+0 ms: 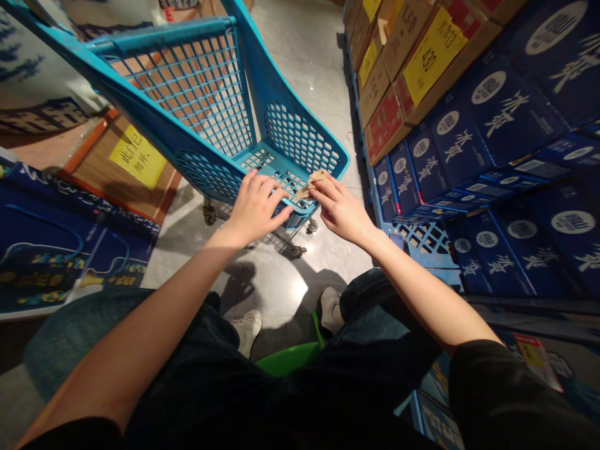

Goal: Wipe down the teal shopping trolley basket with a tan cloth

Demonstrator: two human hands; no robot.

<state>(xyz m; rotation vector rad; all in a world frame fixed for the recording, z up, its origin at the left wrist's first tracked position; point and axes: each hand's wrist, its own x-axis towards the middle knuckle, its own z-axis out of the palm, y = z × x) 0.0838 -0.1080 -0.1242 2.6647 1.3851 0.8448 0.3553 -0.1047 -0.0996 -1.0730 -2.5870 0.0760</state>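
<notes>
A blue plastic shopping cart (pixel 300 134) with lattice walls stands on the floor in front of me. My left hand (pixel 255 209) lies over its near rim, fingers bent over the edge and thumb apart. Between the fingers of my right hand (pixel 342 209) is a crumpled beige rag (pixel 312 183), held at the cart's near right corner. The rag touches or hovers just above the rim; I cannot tell which. My right fingertips are partly hidden behind the rag and hand.
Blue beer cartons (pixel 487 140) are stacked on a blue pallet (pixel 424 244) at right, with brown cartons (pixel 389 81) beyond. A wooden panel (pixel 94 147) with a yellow sign and dark blue gift bags (pixel 60 244) are at left. Green plastic (pixel 288 359) shows between my legs.
</notes>
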